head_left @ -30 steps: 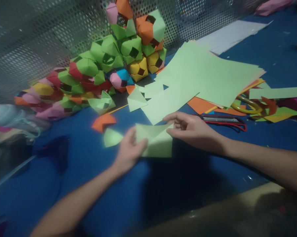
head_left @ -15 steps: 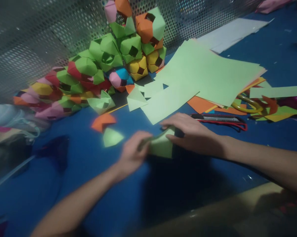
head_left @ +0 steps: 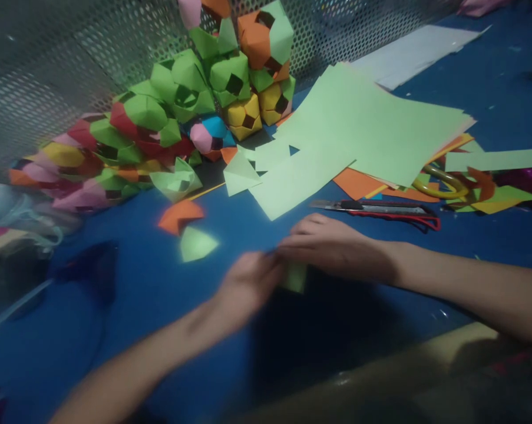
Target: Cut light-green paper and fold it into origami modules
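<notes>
- Step in hand at the bench (head_left: pixel 133 294) (1, blue): prob. folding a small green paper (head_left: pixel 296 279) (1), low centre, mostly hidden under the hands.
- Next move: seems to call for edges kept aligned & the fold pressed flat.
- Hands, 2: left hand (head_left: pixel 250 282), blurred, grip drawn in tight on the paper; right hand (head_left: pixel 325 247) has fingers curled over its top, can't tell if that grip pinches.
- Paper balls (head_left: pixel 188 82): approx. a dozen+, heaped vs. the mesh screen (head_left: pixel 115 47); overlap, exact no. unclear.
- Big green sheets (head_left: pixel 376 123): 1 fanned stack, sheet qty can't tell.
- Cutter (head_left: pixel 380 207): 1, red/black, just beyond right hand.
- Loose folded pcs. beyond left hand: 1 orange piece (head_left: pixel 179 213), 1 pale green piece (head_left: pixel 198 244) just beside it.
</notes>
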Motion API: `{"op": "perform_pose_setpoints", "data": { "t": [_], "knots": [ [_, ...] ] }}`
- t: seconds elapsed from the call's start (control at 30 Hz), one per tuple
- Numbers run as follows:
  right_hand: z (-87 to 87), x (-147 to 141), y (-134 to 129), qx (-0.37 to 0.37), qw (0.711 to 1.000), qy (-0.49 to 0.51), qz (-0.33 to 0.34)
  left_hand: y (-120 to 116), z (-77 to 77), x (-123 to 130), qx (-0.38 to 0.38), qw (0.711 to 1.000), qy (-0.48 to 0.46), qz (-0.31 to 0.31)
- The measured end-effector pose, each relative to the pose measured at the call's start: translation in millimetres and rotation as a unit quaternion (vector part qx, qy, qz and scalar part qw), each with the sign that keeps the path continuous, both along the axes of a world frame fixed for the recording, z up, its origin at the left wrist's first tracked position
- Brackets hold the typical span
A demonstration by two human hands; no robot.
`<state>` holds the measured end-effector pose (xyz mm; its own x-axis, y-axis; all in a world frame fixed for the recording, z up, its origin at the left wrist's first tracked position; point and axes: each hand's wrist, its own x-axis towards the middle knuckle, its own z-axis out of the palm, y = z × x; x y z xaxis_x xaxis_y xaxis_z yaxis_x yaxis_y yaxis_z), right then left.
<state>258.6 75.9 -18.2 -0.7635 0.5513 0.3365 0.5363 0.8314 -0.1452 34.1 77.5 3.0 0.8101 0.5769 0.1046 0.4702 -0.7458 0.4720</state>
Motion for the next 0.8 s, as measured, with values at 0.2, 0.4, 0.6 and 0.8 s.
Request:
{"op": "perform_pose_setpoints", "data": {
  "t": [0.2,0.4,0.6,0.8],
  "knots": [
    [4.7,-3,-5,0.046,0.998,-0.018,0.028,-4,-5.9,-7,0.044,0.998,0.017,-0.032],
    [16.9,-3,-9,0.072,0.988,-0.135,0.006,-12,-2.9,-14,0.189,0.974,0.119,-0.036],
    [22.4,6,-10,0.024,0.994,-0.101,-0.042,-21,1.7,-14,0.263,0.949,0.174,-0.026],
    [13.5,11,-10,-0.020,0.990,-0.094,-0.102,-22,2.5,-15,0.227,0.963,0.147,-0.010]
  ]
}}
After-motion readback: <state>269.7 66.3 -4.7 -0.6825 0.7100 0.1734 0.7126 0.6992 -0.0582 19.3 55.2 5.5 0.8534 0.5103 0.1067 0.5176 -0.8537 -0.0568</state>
